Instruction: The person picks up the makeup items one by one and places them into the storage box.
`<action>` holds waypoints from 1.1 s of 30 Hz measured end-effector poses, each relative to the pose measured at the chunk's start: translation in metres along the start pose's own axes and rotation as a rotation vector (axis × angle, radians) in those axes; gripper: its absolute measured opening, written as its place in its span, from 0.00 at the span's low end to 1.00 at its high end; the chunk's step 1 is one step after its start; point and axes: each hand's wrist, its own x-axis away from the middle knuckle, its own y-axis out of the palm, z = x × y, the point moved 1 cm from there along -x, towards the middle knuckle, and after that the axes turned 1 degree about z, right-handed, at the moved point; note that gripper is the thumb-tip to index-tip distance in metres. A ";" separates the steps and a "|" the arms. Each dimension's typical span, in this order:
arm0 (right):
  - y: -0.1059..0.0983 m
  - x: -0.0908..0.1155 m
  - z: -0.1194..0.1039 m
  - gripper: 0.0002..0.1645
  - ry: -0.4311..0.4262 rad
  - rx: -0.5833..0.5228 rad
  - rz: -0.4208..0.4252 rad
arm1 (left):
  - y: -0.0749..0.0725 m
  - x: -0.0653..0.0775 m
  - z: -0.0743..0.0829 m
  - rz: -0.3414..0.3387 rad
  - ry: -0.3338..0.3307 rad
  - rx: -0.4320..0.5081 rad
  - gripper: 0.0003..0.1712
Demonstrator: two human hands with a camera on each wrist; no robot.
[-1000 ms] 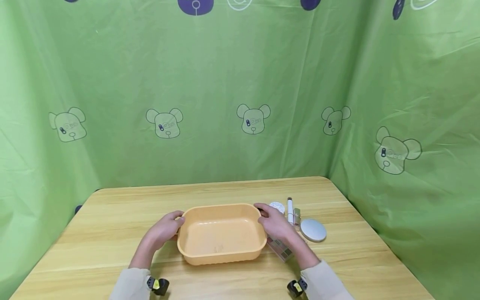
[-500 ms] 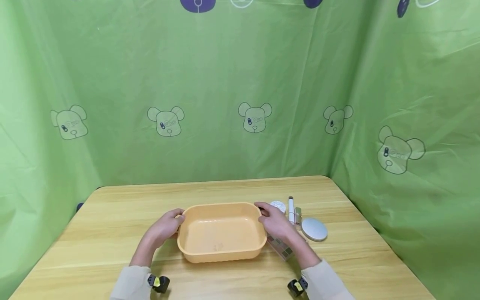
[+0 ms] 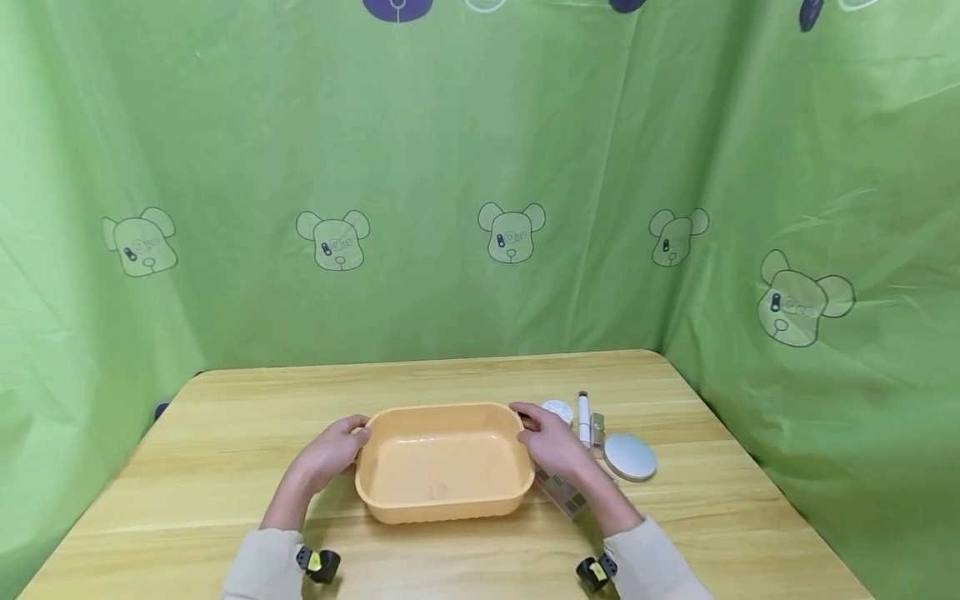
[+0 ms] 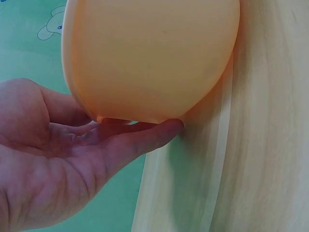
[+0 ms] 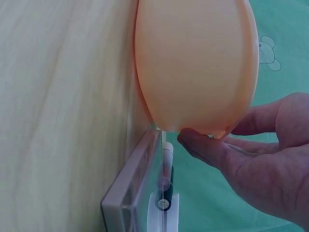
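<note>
An orange plastic basin (image 3: 444, 471), oblong with rounded corners, sits in the middle of the wooden table with nothing inside but a faint mark on its floor. At its left end my left hand (image 3: 327, 454) grips the rim, thumb on top and fingers underneath. My right hand (image 3: 553, 442) holds the opposite end in the same way. The left wrist view shows the basin's end wall (image 4: 154, 58) low over the wood; whether its base touches the table I cannot tell. An eyeshadow palette (image 3: 567, 498) lies partly hidden below my right wrist.
Right of the basin are a white round item (image 3: 557, 411), a white tube with a dark cap (image 3: 583, 417), a small lipstick-like tube (image 3: 597, 427) and a silver round case (image 3: 630, 457). A green curtain (image 3: 435, 317) stands behind the table (image 3: 225, 433) and along its sides.
The head view has tilted slightly, so the whole scene sits a little higher and to the right. Both hands keep their hold on the basin, which stays in place.
</note>
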 end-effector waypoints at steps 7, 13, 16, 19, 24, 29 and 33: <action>0.001 0.001 -0.001 0.31 0.004 0.025 0.008 | 0.000 0.000 -0.001 0.008 0.002 -0.001 0.24; 0.001 0.001 -0.001 0.31 0.002 0.016 0.002 | 0.000 0.000 -0.002 0.006 0.000 0.010 0.24; 0.001 0.001 -0.001 0.31 -0.001 0.021 0.004 | 0.000 0.000 -0.001 0.003 0.003 0.014 0.24; 0.000 0.000 -0.002 0.31 -0.003 0.033 -0.006 | 0.000 0.000 -0.001 0.001 0.008 0.016 0.24; -0.007 -0.001 -0.003 0.31 -0.003 0.073 0.011 | -0.001 0.001 -0.001 0.006 0.010 0.019 0.22; -0.021 -0.002 -0.004 0.32 0.028 0.111 0.080 | 0.000 0.000 -0.001 0.003 0.009 0.020 0.22; -0.031 -0.001 -0.005 0.31 0.043 0.136 0.113 | 0.000 0.000 -0.001 0.004 0.001 0.014 0.23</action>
